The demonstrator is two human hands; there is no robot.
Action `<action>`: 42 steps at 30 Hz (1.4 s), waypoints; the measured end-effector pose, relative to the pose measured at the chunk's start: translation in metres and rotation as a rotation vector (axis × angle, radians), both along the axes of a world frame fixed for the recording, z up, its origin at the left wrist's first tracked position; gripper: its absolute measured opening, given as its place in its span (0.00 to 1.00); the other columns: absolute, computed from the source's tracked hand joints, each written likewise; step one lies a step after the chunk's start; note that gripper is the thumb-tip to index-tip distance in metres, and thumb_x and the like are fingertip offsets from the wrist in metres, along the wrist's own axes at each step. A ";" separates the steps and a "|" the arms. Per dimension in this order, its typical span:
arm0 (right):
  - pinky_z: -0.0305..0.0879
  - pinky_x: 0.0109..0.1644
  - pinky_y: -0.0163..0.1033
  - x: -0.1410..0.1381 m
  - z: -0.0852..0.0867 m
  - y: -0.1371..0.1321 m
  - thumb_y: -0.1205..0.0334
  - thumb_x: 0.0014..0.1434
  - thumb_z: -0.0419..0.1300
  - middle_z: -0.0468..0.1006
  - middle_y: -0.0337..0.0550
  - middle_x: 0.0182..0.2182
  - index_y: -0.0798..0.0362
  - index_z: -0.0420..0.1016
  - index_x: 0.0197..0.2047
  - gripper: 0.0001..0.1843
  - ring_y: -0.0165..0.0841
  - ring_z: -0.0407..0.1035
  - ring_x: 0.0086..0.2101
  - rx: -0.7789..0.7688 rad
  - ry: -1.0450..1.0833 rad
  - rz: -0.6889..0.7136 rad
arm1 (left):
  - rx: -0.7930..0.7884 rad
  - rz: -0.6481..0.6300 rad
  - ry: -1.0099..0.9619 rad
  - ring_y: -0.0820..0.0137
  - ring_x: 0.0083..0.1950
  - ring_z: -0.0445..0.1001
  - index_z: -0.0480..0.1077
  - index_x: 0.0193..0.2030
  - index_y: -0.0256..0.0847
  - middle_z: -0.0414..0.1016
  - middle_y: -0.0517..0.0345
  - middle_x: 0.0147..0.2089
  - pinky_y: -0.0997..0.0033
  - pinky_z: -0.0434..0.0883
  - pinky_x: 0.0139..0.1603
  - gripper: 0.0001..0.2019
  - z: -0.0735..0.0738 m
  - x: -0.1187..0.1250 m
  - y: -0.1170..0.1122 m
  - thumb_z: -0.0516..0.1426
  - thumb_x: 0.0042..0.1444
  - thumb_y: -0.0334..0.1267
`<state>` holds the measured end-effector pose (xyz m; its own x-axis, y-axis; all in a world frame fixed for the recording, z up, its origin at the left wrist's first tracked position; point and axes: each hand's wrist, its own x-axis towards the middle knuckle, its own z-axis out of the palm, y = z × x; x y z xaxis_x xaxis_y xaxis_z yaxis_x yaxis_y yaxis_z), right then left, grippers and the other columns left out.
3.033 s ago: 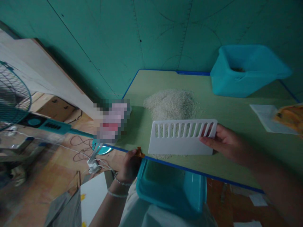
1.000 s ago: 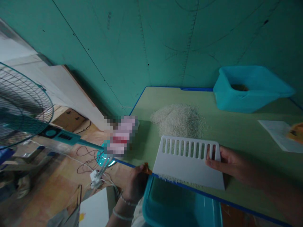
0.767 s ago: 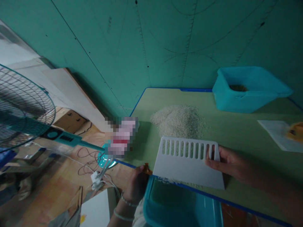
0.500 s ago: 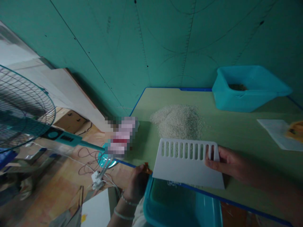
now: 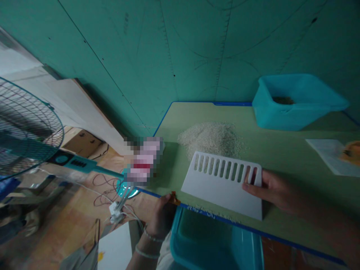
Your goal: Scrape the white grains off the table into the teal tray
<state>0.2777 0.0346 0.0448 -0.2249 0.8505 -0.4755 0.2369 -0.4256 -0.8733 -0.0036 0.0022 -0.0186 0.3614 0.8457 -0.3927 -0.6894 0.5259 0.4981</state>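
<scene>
My right hand [image 5: 264, 187] grips the right end of a white plastic plate [image 5: 219, 193] with a row of slots along its far edge. The plate is tilted above the near part of the table, its slotted edge just in front of a pile of pale granules [image 5: 210, 137]. A thin line of granules lies along the table's near edge. My left hand [image 5: 160, 219] is closed at the left rim of a blue plastic bin [image 5: 216, 243] beneath that edge; its fingers are mostly in shadow. Beside its thumb is a small orange piece [image 5: 174, 198].
A second blue bin [image 5: 281, 118] with dark contents stands at the back right. White paper [image 5: 323, 153] with an orange item [image 5: 351, 153] lies at the right. A fan [image 5: 28, 127], cables and a power strip [image 5: 116, 210] are to the left. A green wall rises behind the table [image 5: 281, 150].
My right hand has drawn the plate back from the near edge towards the pile, uncovering granules along that edge. My left hand and the bin have hardly moved.
</scene>
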 end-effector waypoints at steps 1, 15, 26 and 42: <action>0.69 0.33 0.41 -0.001 0.000 0.000 0.49 0.44 0.63 0.78 0.40 0.26 0.50 0.69 0.31 0.15 0.39 0.73 0.30 -0.001 -0.007 0.009 | -0.008 -0.006 0.015 0.53 0.49 0.74 0.76 0.38 0.38 0.81 0.50 0.38 0.54 0.65 0.53 0.13 0.001 0.000 0.000 0.57 0.49 0.41; 0.70 0.37 0.40 -0.007 0.006 -0.006 0.53 0.49 0.61 0.81 0.42 0.33 0.50 0.72 0.37 0.14 0.39 0.74 0.35 -0.025 0.055 0.130 | -0.099 0.041 0.103 0.56 0.38 0.78 0.76 0.34 0.38 0.78 0.56 0.23 0.56 0.70 0.45 0.11 0.007 0.003 0.000 0.60 0.44 0.40; 0.70 0.33 0.37 -0.010 0.007 -0.011 0.53 0.52 0.59 0.80 0.41 0.34 0.50 0.70 0.41 0.15 0.36 0.74 0.33 -0.024 0.082 0.162 | -0.093 0.081 0.213 0.52 0.40 0.76 0.75 0.33 0.39 0.79 0.52 0.26 0.56 0.71 0.41 0.12 0.006 0.004 0.000 0.60 0.42 0.42; 0.70 0.34 0.38 -0.003 0.013 -0.013 0.54 0.51 0.59 0.80 0.43 0.35 0.51 0.74 0.42 0.16 0.37 0.74 0.34 0.008 0.011 0.295 | -0.120 0.044 0.117 0.57 0.36 0.78 0.74 0.27 0.40 0.78 0.58 0.22 0.59 0.70 0.44 0.08 0.008 0.002 -0.002 0.61 0.44 0.42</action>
